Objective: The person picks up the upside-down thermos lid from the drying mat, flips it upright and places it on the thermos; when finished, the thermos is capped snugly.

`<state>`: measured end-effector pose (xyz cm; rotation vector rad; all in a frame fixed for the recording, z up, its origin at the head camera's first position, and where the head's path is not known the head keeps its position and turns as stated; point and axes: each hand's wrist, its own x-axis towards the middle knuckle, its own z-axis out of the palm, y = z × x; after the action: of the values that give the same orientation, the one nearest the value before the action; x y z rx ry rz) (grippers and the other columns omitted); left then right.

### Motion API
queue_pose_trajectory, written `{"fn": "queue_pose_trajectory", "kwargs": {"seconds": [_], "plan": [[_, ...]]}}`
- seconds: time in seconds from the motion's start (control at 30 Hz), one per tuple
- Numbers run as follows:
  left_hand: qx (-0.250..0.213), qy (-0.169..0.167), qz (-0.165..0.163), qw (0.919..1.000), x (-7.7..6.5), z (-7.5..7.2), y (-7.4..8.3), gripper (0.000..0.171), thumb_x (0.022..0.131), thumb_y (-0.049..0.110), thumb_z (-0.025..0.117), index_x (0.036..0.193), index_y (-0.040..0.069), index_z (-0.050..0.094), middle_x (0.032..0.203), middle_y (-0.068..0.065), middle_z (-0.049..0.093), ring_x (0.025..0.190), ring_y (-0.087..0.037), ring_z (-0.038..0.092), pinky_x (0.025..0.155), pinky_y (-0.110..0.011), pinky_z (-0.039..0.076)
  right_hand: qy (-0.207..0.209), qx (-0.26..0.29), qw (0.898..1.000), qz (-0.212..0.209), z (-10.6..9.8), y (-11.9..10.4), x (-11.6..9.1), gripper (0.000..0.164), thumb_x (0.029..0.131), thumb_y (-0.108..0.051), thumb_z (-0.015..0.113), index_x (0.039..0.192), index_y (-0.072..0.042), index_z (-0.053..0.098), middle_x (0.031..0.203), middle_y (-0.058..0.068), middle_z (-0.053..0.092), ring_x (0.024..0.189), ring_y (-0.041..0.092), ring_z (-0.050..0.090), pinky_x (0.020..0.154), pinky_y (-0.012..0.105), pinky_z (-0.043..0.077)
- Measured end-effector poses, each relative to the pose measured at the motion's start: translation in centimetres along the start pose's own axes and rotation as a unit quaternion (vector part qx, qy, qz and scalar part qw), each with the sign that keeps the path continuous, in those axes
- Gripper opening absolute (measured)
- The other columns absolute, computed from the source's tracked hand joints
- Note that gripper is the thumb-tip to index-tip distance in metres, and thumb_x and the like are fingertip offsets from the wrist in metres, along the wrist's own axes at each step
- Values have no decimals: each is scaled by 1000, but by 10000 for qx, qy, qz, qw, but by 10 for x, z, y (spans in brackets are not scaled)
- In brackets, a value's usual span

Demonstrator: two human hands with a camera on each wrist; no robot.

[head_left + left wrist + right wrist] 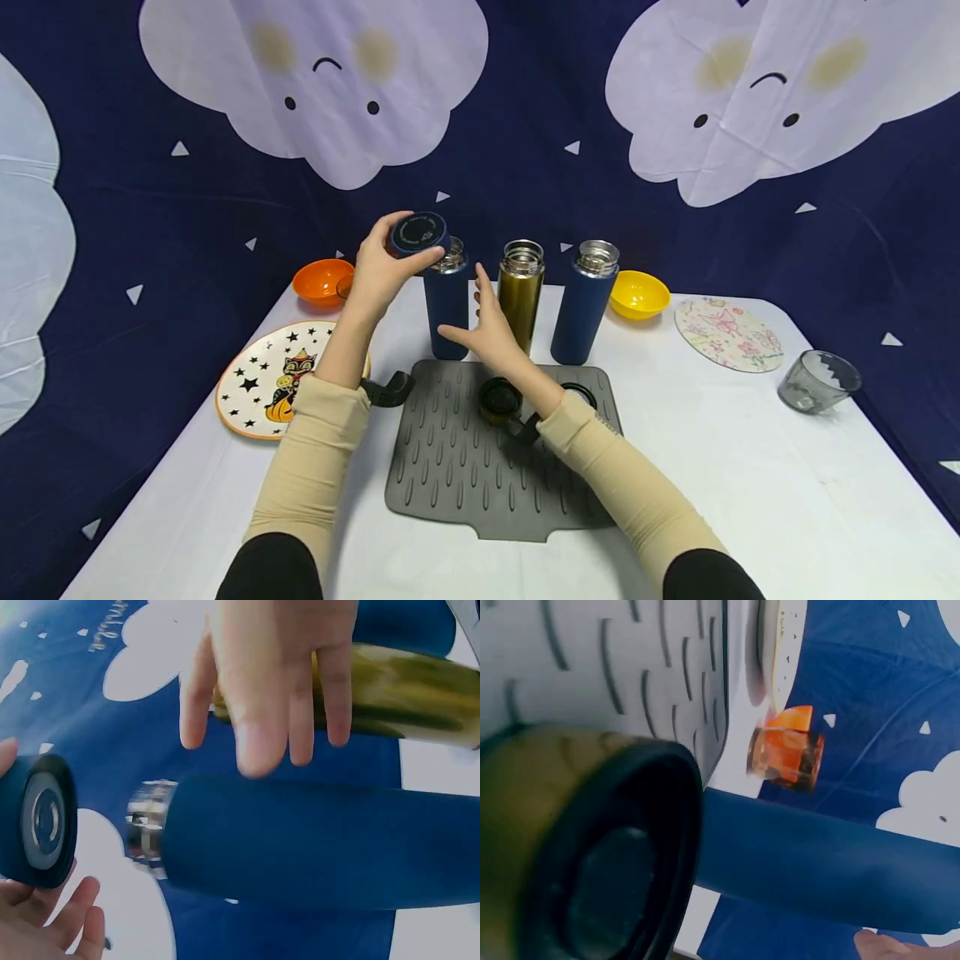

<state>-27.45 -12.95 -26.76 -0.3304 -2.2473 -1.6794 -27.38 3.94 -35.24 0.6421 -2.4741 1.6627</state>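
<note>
White table, grey ridged drying mat. Behind it stands an uncapped blue bottle, leftmost of three. The right hand spreads wide beside it, holding nothing; the left hand grips a blue screw lid just above its mouth. Capping seems underway; next calls for squaring the lid and steadying the bottle.

The mat lies on the table. Behind it, in a row, stand the left bottle, middle bottle and right bottle. The left hand holds a cap near the left bottle's mouth. On the mat lies a second cap. Left of the mat is a plate, behind it a bowl. Rightward follow another bowl, a board, then a glass.
</note>
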Motion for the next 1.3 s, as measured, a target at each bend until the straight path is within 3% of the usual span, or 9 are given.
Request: {"fn": "queue_pose_trajectory", "kwargs": {"seconds": [0.13,0.33,0.7,1.3], "plan": [[-159,30,-134,9998,17,10,-4,66,78,22,74,134,11,43,122,-11,55,102,-19,55,85,-30,47,104,224,9991,357,4,0,14,103,81,-18,71,149,-23,-7,154,12,6,139,32,16,106,49,27],[-306,67,-196,9993,28,22,-18,67,76,21,75,133,8,43,122,-13,55,106,-24,55,88,-36,47,293,115,9976,611,11,-1,29,103,80,-21,72,149,-21,-5,151,14,17,136,28,23,105,46,30],[-206,164,-202,9994,32,29,-34,71,74,27,77,134,8,44,122,-13,55,106,-24,56,90,-37,45,542,-59,9977,391,19,7,47,96,77,-24,75,147,-13,10,143,12,35,126,27,41,103,40,35],[50,183,-198,9996,31,36,-40,71,75,32,76,135,11,44,126,-12,51,108,-26,54,90,-39,44,618,-514,9964,277,19,12,48,91,78,-26,74,146,-11,16,140,13,39,122,27,46,99,38,39]]}}
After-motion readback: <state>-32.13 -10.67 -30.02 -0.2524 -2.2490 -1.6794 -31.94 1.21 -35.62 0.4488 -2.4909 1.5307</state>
